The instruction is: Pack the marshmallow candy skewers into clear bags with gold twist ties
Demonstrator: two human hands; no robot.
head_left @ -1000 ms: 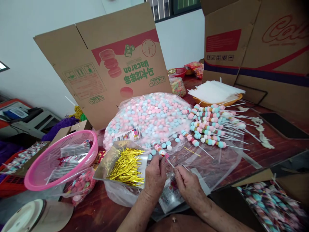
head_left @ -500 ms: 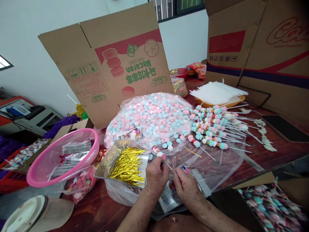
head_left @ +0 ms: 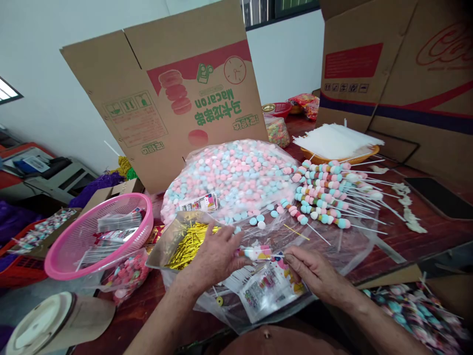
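My right hand (head_left: 312, 271) is closed on the white stick of a marshmallow skewer (head_left: 258, 252), which lies roughly level and points left. Close to the skewer's far end is my left hand (head_left: 216, 251), palm down with its fingers apart; I cannot tell whether they touch it. Its fingertips reach over the right edge of a metal tray (head_left: 162, 259) filled with gold twist ties (head_left: 187, 244). Below the skewer, shiny printed wrappers (head_left: 266, 291) lie on clear plastic. Finished-looking skewers of pastel marshmallows (head_left: 325, 192) are heaped to the right.
A large clear bag of marshmallows (head_left: 236, 172) lies behind the tray. At left are a pink basket (head_left: 51, 261) and a lidded tub (head_left: 88, 320). White sticks (head_left: 336, 140), a dark phone (head_left: 439, 197) and tall cardboard boxes (head_left: 207, 34) stand or lie farther back.
My left hand has let go of the skewer's marshmallow end and moved left towards the gold ties, its fingers spreading. My right hand has shifted right, and the skewer now lies flatter.
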